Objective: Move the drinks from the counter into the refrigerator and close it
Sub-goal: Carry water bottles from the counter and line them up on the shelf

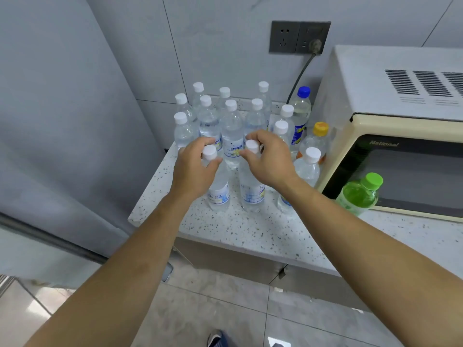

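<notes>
Here, from the head view, I see my left hand (194, 169) gripping one clear bottle's (219, 191) neck and my right hand (269, 159) pinching another bottle (251, 194), both standing on the counter (250, 229) left of the microwave (400, 136), among the other drinks (231, 131).

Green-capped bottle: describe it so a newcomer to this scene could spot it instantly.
Find the cream microwave at the right of the speckled counter. The green-capped bottle stands against the microwave's dark door, at its lower left corner. It alone has a bright green cap and green contents; the bottles beside it are clear with white caps.
</notes>
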`<state>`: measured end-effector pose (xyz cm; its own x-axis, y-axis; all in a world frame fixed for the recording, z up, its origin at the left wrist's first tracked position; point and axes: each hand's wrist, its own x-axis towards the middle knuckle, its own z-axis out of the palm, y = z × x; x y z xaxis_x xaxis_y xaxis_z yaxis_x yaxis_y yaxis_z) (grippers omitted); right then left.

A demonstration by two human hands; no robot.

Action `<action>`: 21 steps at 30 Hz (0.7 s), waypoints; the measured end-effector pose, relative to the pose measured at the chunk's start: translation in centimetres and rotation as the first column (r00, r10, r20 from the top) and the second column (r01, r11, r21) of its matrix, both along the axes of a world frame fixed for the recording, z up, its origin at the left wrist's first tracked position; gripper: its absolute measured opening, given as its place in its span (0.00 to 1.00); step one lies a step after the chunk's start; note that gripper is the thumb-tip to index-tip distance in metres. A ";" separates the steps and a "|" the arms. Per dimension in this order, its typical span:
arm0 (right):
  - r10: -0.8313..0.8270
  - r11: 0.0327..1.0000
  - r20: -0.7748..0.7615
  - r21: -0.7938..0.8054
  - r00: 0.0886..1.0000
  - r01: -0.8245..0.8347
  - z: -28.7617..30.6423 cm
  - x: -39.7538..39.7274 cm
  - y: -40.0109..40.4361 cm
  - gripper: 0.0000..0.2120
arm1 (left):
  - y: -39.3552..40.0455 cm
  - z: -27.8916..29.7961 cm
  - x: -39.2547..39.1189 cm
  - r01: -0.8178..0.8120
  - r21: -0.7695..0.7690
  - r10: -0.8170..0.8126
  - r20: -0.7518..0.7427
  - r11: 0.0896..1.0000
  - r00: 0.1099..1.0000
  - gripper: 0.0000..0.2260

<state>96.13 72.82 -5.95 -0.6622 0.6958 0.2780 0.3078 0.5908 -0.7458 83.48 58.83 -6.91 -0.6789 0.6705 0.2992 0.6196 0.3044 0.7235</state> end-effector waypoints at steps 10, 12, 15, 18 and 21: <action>-0.161 0.930 -0.024 -0.338 0.987 0.144 -7.6 2.3 -3.1 0.39 | -1.3 -7.2 0.3 -0.023 -0.008 0.024 0.516 1.000 0.856 0.30; -0.188 0.882 -0.014 -0.442 0.982 0.163 -8.8 2.2 -3.3 0.37 | -1.1 -8.1 0.2 -0.012 -0.041 0.033 0.547 0.999 0.837 0.33; -0.225 0.847 -0.030 -0.500 0.974 0.181 -9.8 1.9 -3.6 0.33 | -0.9 -9.3 0.3 -0.034 -0.057 0.061 0.596 0.998 0.801 0.30; -0.258 0.853 -0.063 -0.482 0.964 0.197 -10.2 1.8 -4.0 0.31 | -1.1 -9.7 0.6 -0.050 -0.029 0.057 0.606 0.998 0.794 0.25; -0.272 0.854 -0.076 -0.479 0.959 0.204 -10.4 2.6 -4.8 0.30 | -1.9 -9.8 0.8 -0.055 0.019 0.033 0.602 0.998 0.798 0.24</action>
